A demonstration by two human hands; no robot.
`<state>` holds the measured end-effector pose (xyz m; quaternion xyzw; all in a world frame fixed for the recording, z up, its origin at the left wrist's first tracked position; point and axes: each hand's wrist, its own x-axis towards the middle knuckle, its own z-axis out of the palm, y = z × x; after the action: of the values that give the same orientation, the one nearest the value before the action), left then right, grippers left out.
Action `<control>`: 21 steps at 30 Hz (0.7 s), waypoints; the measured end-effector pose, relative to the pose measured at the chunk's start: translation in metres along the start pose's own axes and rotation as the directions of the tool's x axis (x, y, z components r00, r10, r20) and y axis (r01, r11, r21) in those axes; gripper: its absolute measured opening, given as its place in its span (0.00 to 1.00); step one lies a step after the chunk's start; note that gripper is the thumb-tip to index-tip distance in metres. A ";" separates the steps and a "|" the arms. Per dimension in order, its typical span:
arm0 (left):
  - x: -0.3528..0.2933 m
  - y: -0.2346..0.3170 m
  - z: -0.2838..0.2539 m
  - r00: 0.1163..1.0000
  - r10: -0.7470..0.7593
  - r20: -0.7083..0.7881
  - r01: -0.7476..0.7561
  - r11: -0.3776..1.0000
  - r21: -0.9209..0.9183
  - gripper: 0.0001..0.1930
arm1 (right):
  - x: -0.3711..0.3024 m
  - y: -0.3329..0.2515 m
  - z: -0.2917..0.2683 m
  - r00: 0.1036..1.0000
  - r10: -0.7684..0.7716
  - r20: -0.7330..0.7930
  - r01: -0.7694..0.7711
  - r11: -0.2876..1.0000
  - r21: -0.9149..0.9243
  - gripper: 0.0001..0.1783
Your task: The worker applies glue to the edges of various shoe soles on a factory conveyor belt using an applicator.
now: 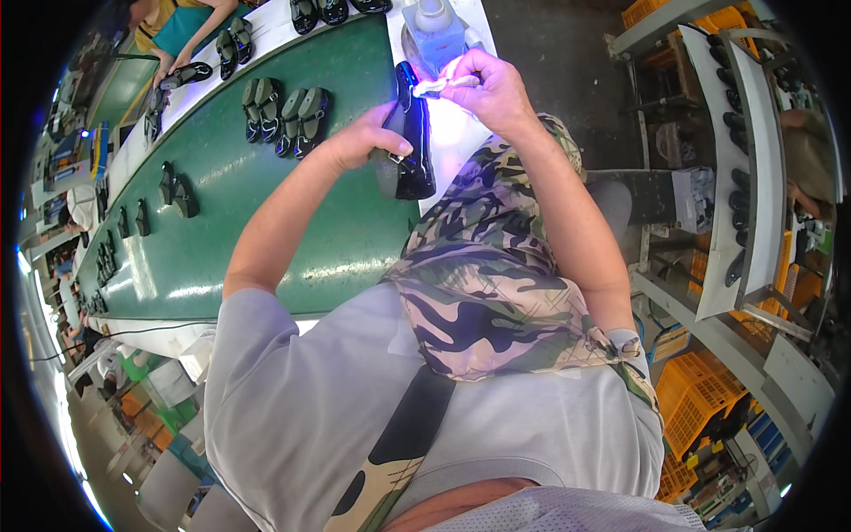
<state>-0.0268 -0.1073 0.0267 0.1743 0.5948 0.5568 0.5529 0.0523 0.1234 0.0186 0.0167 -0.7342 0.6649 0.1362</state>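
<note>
A glossy black shoe (414, 173) stands on end at the right edge of the green belt, its sole side toward the right. My left hand (370, 139) grips it around the upper, thumb lying across its side. Pinched in the fingers of my right hand (493, 92) is a small white cloth (434, 87), which meets the shoe's edge near its upper end. Just beyond my right hand stands a translucent bottle (434, 35) of bluish look, with a white cap. Bright light washes over the white tabletop (452, 142) below it.
Pairs of dark shoes (303, 120) sit on the green conveyor belt (310, 239), more trailing off left. Across the belt, another person's hands (182, 66) hold a shoe. To the right are a shoe rack (753, 177) and orange crates (698, 403).
</note>
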 end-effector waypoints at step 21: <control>0.015 -0.045 -0.024 0.983 0.002 -0.186 -0.112 0.807 -0.580 0.22 | -0.044 0.001 -0.008 0.987 0.111 0.117 -0.109 0.994 -0.020 0.11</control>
<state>-0.0337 -0.1205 -0.0245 -0.0372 0.4346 0.7429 0.5078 0.0960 0.1246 0.0083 0.0145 -0.7452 0.6644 0.0560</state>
